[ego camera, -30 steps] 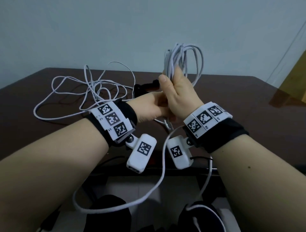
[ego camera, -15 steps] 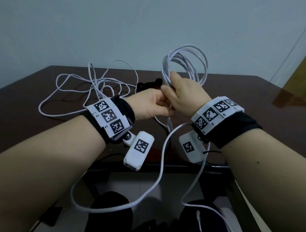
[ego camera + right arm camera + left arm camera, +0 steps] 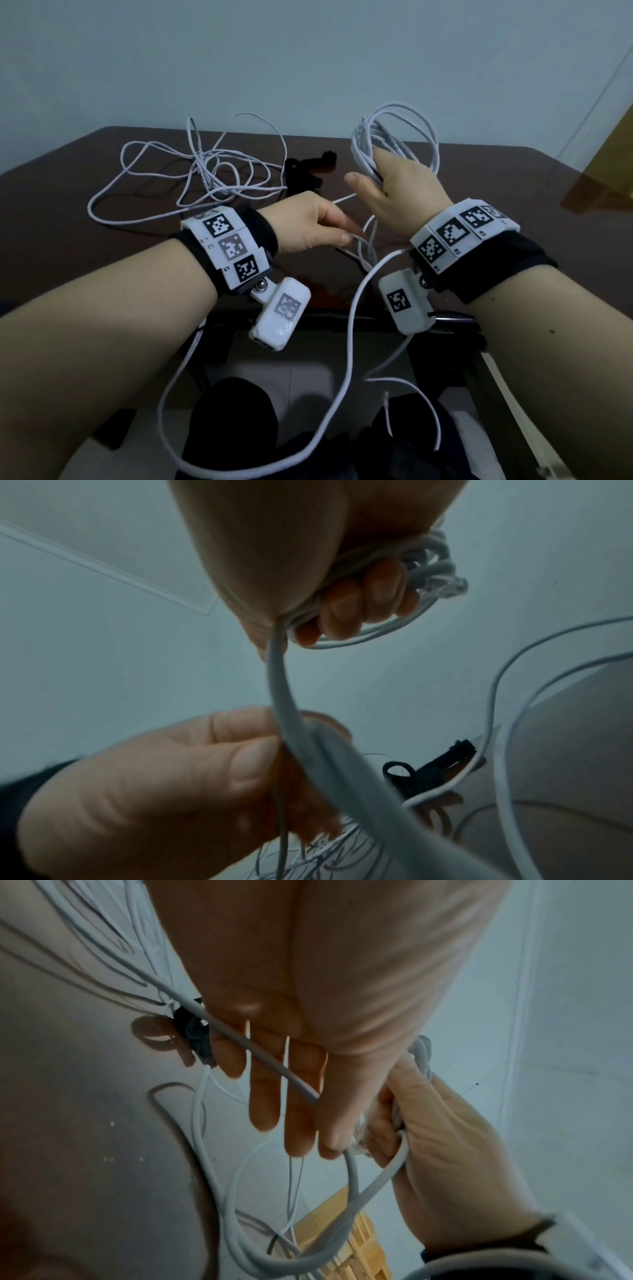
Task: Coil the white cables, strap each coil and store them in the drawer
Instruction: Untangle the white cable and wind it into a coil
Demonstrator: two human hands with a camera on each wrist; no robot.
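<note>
My right hand (image 3: pixel 394 178) grips a coil of white cable (image 3: pixel 407 133), held upright above the dark table (image 3: pixel 513 212); its fingers (image 3: pixel 359 601) curl round the bundled loops (image 3: pixel 435 569). From the coil a strand (image 3: pixel 284 693) runs down to my left hand (image 3: pixel 322 226), which pinches it between thumb and fingers (image 3: pixel 301 1118). The long tail (image 3: pixel 349 342) hangs in a loop below the table's front edge. A second white cable (image 3: pixel 205 171) lies loose and tangled at the back left. Black straps (image 3: pixel 308 168) lie between the tangle and the coil.
Below the table's front edge I see a dark frame around a pale surface (image 3: pixel 274 377) with black shapes in it; I cannot tell what they are. A yellow wooden piece (image 3: pixel 609 164) stands off the table's right corner. A plain wall stands behind.
My hands have come apart: the left slid down and left along the strand, away from the coil. The right hand has carried the coil lower and to the right.
</note>
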